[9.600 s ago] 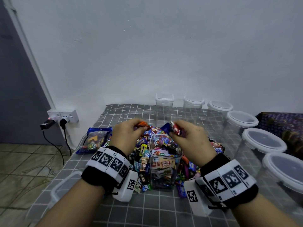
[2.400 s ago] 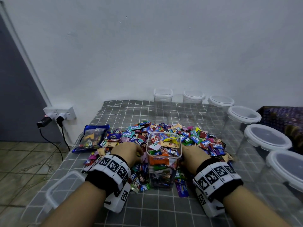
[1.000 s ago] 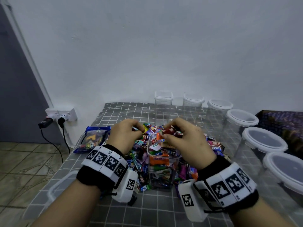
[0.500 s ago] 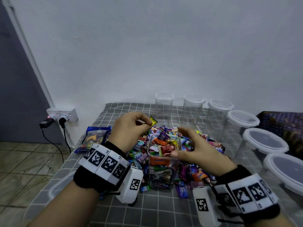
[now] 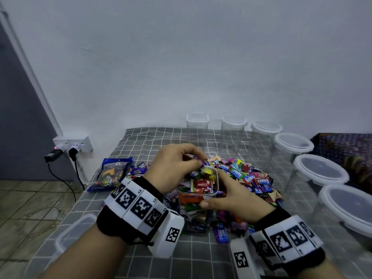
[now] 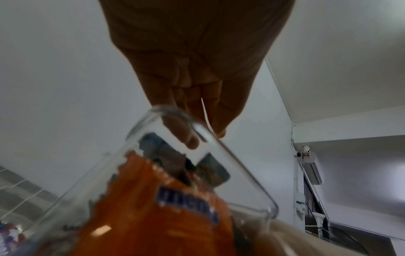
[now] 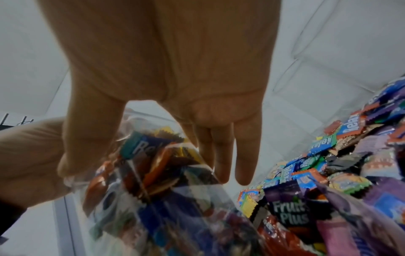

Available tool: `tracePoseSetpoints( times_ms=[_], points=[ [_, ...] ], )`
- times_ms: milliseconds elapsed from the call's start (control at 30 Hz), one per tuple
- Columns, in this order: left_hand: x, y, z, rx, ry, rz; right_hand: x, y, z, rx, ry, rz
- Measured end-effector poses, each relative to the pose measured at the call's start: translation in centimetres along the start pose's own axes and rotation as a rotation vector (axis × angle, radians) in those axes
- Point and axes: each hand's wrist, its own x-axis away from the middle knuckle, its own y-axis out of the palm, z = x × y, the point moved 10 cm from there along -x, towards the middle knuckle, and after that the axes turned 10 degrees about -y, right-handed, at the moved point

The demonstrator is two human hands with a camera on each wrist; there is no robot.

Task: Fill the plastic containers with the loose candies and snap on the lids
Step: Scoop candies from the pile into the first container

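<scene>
Two hands work one clear container [image 5: 198, 200]: the right hand [image 5: 233, 198] clasps its side, thumb in front, while the left hand [image 5: 173, 168] pinches a candy [image 5: 198, 162] over the rim.

A wall socket [image 5: 73, 142] (two plugs in) beside the grey checked cloth [image 5: 141, 137].
</scene>
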Motion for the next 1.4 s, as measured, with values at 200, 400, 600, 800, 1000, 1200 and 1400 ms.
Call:
tracePoseSetpoints(
  times_ms=[200,400,600,800,1000,1200,1400],
  points=[
    [0.1,-0.9,0.9,-0.279,0.060,0.124,-0.1,0.1,0.3,-0.036,-0.008,0.013],
    [0.2,3.2,1.0,-0.758,0.141,-0.010,-0.1,0.1,0.4,-0.023,-0.005,0.027],
    [0.8,1.4,1.7,-0.568,0.151,0.125,0.1,0.2,0.4,-0.029,-0.002,0.024],
    [1.0,3.7,0.8,-0.716,0.176,0.030,0.2,0.1,0.5,0.025,-0.029,0.058],
    [1.7,2.4,0.6,-0.447,0.263,0.081,1.3,-0.1,-0.6,0.243,-0.051,0.115],
    [2.5,-0.4,-2.2,-0.141,0.164,0.222,2.6,0.6,0.5,0.419,-0.057,0.181],
    [2.5,1.1,-7.6,0.052,-0.103,0.017,4.4,2.1,4.2,0.677,0.182,0.089]
  ],
)
